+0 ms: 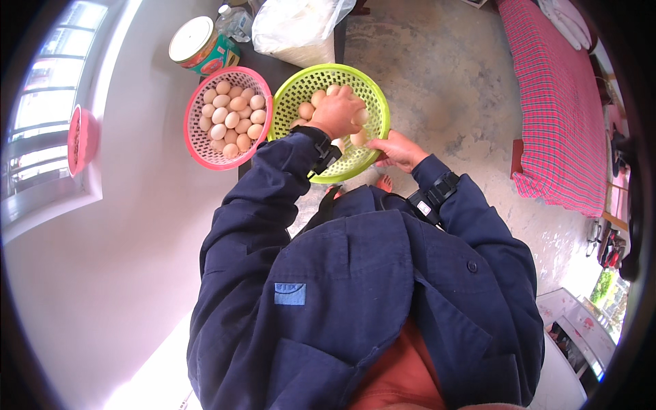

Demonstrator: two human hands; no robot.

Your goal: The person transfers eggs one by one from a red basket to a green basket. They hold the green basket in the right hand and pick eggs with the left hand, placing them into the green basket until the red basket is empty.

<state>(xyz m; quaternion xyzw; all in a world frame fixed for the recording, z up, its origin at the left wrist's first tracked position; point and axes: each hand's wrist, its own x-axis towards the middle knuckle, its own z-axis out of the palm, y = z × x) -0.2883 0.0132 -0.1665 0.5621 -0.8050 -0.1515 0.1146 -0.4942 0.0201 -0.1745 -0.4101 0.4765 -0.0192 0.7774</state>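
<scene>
A green plastic basket (383,97) holds several eggs (306,110). My left hand (338,110) reaches down into it, fingers bent over the eggs; one egg (360,117) lies against the hand's right side. Whether the fingers grip an egg is hidden. My right hand (402,151) pinches the lower right rim of the green basket. To the left, a pink-rimmed plastic basket (190,138) touches or nearly touches the green one and holds many more eggs (232,120).
Behind the baskets, a dark table (266,62) bears a lidded tub (192,40), a clear plastic bottle (234,23) and a plastic bag (294,31). A pink bowl (84,141) sits on the windowsill at left. Plaid cloth (558,113) covers furniture at right.
</scene>
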